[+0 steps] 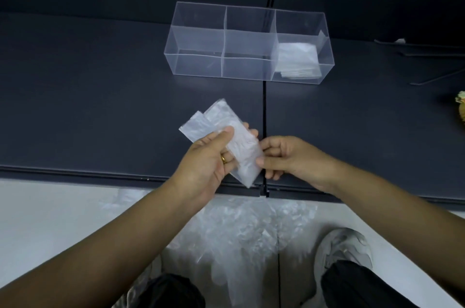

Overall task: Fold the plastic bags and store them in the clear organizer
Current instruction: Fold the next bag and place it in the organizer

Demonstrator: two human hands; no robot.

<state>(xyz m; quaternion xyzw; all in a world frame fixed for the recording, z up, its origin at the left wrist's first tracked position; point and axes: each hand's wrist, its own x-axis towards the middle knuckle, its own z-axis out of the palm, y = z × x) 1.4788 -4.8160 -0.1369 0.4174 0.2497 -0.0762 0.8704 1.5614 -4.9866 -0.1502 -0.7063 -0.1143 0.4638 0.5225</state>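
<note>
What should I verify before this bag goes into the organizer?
1. Left hand grips the plastic bag, thumb on top: ok.
2. Right hand pinches the bag's near edge: ok.
3. Bag folded into a tidy packet: not ok, a loose flap juts out at its far left corner.
4. Clear organizer stands upright on the dark shelf, with nothing visible in its left and middle compartments: ok.
5. Room left in the right compartment above the stack of folded bags: cannot tell.
6. More bags to fold: ok, a loose pile of bags lies on the floor.
</note>
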